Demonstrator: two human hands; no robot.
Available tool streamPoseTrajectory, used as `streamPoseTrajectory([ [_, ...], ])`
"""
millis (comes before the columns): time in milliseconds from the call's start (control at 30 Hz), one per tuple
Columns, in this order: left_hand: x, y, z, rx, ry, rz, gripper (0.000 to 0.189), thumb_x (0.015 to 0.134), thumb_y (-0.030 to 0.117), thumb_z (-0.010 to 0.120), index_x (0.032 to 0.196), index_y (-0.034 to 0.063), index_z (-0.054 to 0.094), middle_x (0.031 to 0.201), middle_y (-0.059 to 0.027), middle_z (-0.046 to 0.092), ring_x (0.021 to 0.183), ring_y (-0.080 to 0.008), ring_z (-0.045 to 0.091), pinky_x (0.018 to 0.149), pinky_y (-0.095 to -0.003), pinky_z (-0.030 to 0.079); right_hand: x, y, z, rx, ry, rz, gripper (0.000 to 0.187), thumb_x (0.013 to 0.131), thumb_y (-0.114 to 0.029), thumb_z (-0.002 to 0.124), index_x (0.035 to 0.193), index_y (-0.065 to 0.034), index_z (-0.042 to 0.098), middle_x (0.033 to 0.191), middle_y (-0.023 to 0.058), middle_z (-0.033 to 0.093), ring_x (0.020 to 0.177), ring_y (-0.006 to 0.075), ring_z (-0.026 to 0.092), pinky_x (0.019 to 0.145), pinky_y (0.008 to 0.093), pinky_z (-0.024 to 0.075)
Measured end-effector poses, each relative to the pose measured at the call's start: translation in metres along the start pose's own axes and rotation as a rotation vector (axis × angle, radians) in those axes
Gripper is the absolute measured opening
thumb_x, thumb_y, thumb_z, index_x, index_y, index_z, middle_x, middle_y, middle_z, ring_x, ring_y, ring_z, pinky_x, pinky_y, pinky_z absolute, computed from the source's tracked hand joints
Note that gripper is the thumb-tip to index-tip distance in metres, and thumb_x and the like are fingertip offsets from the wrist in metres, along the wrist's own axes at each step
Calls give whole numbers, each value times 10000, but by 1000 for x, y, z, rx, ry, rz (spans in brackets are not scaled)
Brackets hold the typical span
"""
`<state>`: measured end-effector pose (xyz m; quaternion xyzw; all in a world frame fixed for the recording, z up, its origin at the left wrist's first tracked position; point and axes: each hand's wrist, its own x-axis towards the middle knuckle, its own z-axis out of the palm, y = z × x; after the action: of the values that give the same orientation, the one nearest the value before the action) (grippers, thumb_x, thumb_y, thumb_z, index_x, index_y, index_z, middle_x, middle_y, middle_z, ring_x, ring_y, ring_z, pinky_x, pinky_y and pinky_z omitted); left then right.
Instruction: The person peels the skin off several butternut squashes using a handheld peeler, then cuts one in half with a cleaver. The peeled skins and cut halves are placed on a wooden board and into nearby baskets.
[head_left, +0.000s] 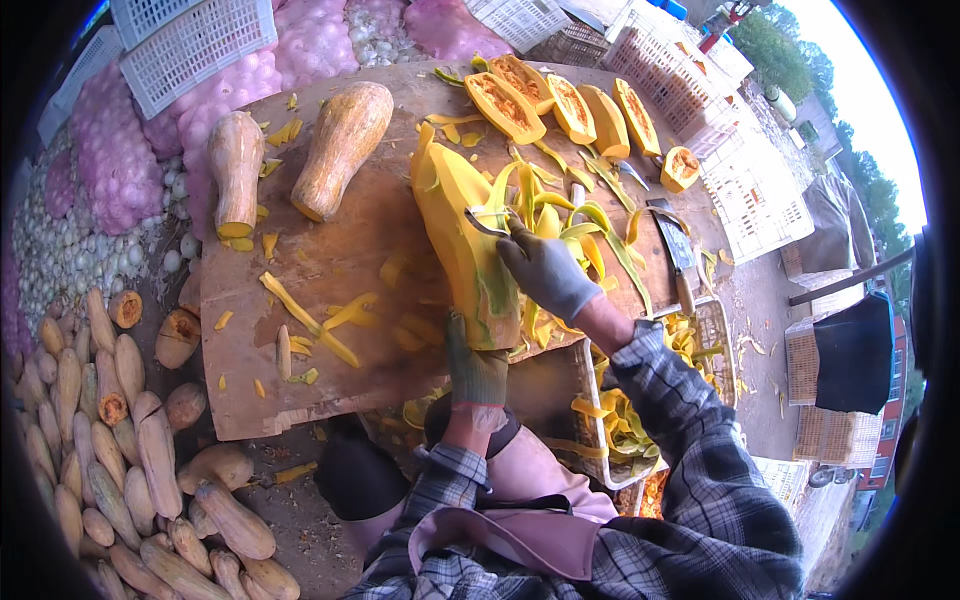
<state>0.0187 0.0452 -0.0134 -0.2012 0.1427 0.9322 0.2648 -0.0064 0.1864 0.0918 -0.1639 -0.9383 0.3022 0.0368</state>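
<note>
A large butternut squash (457, 232), mostly peeled to yellow with some rind left near its close end, lies on the wooden board (360, 247). My left hand (476, 367), in a knit work glove, holds its near end; some fingers are hidden. In my gloved right hand (551, 270) is a peeler (486, 220), its metal head against the squash's right side. Curled strips of peel (600, 217) heap up beside that hand. A cleaver (673, 247) with a wooden handle rests at the board's right edge.
Two unpeeled squashes (343, 150) lie at the board's left; halved peeled ones (506, 107) line the far edge. A crate of peelings (619, 427) stands below right. Whole squashes (142, 442) are piled on the ground at left. Beyond are onion sacks (116, 150) and plastic crates (199, 56).
</note>
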Motion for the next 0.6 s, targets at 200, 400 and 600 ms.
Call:
streamPoseTrajectory([
  [200, -10, -3, 6, 73, -180, -112, 611, 966, 508, 500, 1409, 87, 481, 1390, -113, 541, 1249, -309, 541, 1031, -539, 455, -168, 4, -18, 116, -62, 36, 505, 938, -222, 633, 1383, -12, 520, 916, 265, 681, 881, 375, 700, 795, 391, 551],
  [400, 1, 9, 12, -202, -25, -385, 654, 869, 602, 595, 1359, 173, 534, 1338, -114, 571, 1160, -324, 588, 953, -627, 480, 12, -13, -37, -238, 116, -165, 478, 958, -384, 541, 1239, -1, 596, 798, 273, 651, 740, 425, 664, 649, 487, 518],
  [600, 10, -5, 5, -237, -36, -264, 576, 919, 389, 663, 1367, 59, 515, 1336, -120, 593, 1231, -284, 569, 1048, -488, 466, 35, -41, -16, -405, -77, -132, 413, 960, -386, 499, 1037, -2, 630, 761, 261, 656, 731, 452, 649, 670, 536, 516],
])
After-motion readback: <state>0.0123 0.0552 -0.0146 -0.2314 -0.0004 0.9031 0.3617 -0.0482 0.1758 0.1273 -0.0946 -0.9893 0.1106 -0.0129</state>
